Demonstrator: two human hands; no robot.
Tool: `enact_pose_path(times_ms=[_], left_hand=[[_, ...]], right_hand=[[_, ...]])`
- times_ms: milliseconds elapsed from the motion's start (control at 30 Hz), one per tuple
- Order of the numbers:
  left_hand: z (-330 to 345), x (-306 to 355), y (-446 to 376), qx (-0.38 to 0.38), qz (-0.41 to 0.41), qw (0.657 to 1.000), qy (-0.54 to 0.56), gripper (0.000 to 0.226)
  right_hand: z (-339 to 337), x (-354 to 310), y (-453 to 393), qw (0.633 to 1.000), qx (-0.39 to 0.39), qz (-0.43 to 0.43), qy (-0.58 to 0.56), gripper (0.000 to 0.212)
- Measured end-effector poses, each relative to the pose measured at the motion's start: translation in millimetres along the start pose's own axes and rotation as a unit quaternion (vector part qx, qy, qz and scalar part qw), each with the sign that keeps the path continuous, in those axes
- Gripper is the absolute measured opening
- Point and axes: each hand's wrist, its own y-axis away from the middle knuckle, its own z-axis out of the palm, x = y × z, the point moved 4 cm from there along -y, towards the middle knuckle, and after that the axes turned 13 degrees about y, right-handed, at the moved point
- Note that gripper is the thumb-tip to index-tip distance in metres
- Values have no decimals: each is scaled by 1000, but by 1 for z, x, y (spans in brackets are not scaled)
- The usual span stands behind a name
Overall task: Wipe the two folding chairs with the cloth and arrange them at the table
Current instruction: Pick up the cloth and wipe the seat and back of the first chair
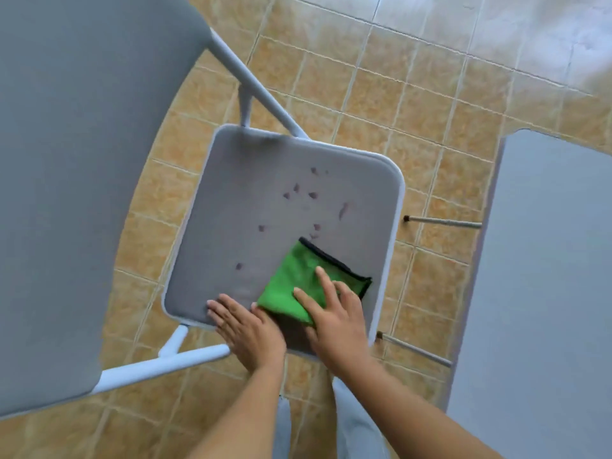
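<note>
1. Left hand (246, 332): flat, fingers spread, palm down on the near edge of the seat (251, 207), just left of the cloth; it grips nothing.
2. Right hand (334, 314): flat, fingers spread, pressing the cloth (308, 279) onto the seat's near right corner.
3. Cloth: green, folded, dark-edged; lies on the seat under the right hand, touching the left hand's thumb side.
4. Seat: grey pad on a white frame (172, 357), unfolded. Small dark specks (313, 195) scattered over its middle, beyond the cloth, not yet wiped.
5. Backrest (82, 177): large grey panel left of the seat, close to the camera.
6. Table (543, 276): grey top right of the seat, apart from it; two thin legs (443, 222) show between them.
7. Floor (381, 111): tan tiles around and beyond the seat.
8. Risks, as judged: a fast sweep could flick the specks onto the floor rather than gather them; pressing hard on the near edge could tip or start to fold the chair; a loose fold could bunch under the fingers and skip patches.
9. Not visible: second chair; chair feet; table's far side, cut off at the frame; what the specks are made of; whether the cloth is damp.
</note>
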Motion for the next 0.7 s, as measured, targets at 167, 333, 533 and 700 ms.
enact_pose_path(times_ms=[167, 333, 533, 700], left_hand=[[20, -11, -5, 97, 35, 995, 12, 61], [27, -18, -7, 140, 51, 989, -12, 61], [26, -18, -5, 142, 59, 988, -21, 60], [27, -15, -7, 145, 54, 987, -31, 60]], right_hand=[[16, 5, -62, 981, 85, -149, 91, 46], [-7, 9, -125, 949, 136, -249, 135, 40], [-30, 57, -150, 980, 130, -89, 122, 47], [-2, 44, -64, 995, 80, -43, 50, 50]])
